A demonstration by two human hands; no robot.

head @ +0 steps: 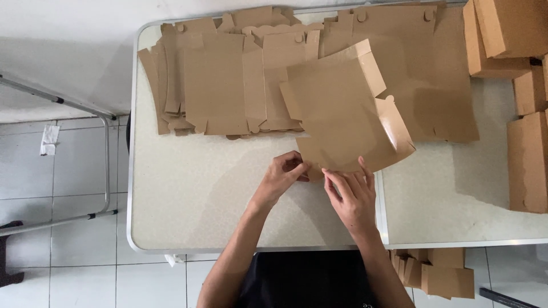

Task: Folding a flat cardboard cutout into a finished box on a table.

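A flat brown cardboard box blank, partly bent along its creases, is lifted over the pale table. My left hand pinches its near lower edge with the fingertips. My right hand grips the same edge just to the right, thumb and fingers on the cardboard. Both hands meet at the blank's bottom corner.
A spread of unfolded brown blanks covers the table's far side. Folded brown boxes stand at the right edge, more at the top right. Cardboard pieces lie below the table's near right. A metal frame stands on the tiled floor at left.
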